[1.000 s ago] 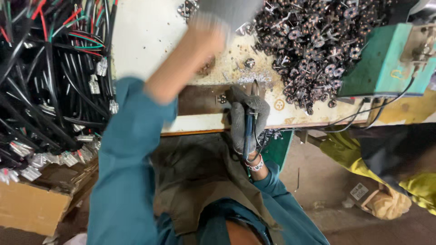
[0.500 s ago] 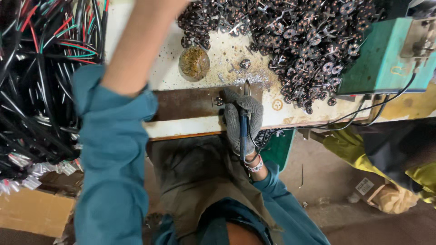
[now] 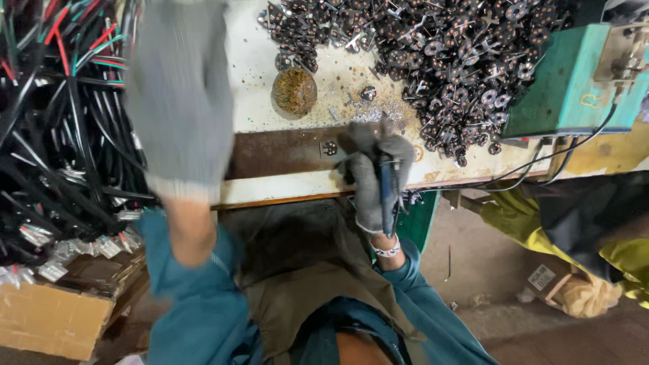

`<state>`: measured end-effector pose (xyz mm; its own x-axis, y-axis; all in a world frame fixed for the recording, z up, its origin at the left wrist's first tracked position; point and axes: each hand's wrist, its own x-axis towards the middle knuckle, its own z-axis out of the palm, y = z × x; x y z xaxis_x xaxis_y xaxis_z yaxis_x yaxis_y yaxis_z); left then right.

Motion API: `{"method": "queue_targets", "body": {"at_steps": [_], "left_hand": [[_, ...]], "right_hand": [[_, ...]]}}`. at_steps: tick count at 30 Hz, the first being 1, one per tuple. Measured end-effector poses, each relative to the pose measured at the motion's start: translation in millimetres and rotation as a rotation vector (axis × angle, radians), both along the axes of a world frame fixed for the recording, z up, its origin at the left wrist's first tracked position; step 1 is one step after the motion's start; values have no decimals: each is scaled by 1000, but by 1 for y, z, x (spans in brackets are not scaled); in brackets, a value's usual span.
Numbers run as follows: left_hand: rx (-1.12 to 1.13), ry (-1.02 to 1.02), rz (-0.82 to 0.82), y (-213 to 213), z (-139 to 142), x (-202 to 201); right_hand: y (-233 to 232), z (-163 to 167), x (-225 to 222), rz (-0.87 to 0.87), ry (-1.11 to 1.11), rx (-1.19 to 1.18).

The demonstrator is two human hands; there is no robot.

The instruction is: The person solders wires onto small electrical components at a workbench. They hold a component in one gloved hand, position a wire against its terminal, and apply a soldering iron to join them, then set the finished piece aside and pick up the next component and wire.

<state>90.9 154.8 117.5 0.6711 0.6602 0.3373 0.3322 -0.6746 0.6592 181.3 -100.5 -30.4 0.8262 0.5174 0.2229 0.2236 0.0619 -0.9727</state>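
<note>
My right hand (image 3: pixel 370 177), in a grey glove, is shut on a blue-handled tool (image 3: pixel 386 192) whose tip points up at the bench. It rests on a rusty brown metal strip (image 3: pixel 277 154), just right of a small metal part (image 3: pixel 330 148). My left hand (image 3: pixel 179 101), also in a grey glove, is raised and blurred over the left end of the bench, next to the cables. Its back faces me, so I cannot see whether it holds anything. A heap of small dark round metal parts (image 3: pixel 460 61) covers the far right of the white bench top (image 3: pixel 253 61).
A round brownish lump (image 3: pixel 294 91) sits on the bench among metal shavings. A green machine box (image 3: pixel 568 84) with black leads stands at the right. Bundles of black, red and green cables (image 3: pixel 61 135) hang at the left above a cardboard box (image 3: pixel 47 318). Yellow and black cloth (image 3: pixel 574 230) lies at the lower right.
My left hand has swung from the top middle of the bench to the left, toward the cables and closer to the camera. My right hand has stayed on the strip with the tool.
</note>
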Motion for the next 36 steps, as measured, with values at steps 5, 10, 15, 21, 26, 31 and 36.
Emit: {"method": "queue_targets", "body": {"at_steps": [5,10,15,21,26,31,36], "left_hand": [[-280,147,-20,-68,-47,-65],[-227,259,-85,-85,-72,-104],[-404,426,-96,-88,-62,-119],[-664,49,-255,-103,-50,-89],[-663,6,-154,-127,-67,-74],[-441,51,-177,-134,-71,-81],[-423,52,-149,-134,-64,-79]], "right_hand": [[5,46,10,-80,510,137],[6,70,9,-9,355,-30],[-3,63,0,117,192,-280],[-9,57,-19,407,571,-134],[-17,48,-29,327,697,-298],[-29,35,-25,340,668,-379],[-32,34,-23,403,754,-218]]}}
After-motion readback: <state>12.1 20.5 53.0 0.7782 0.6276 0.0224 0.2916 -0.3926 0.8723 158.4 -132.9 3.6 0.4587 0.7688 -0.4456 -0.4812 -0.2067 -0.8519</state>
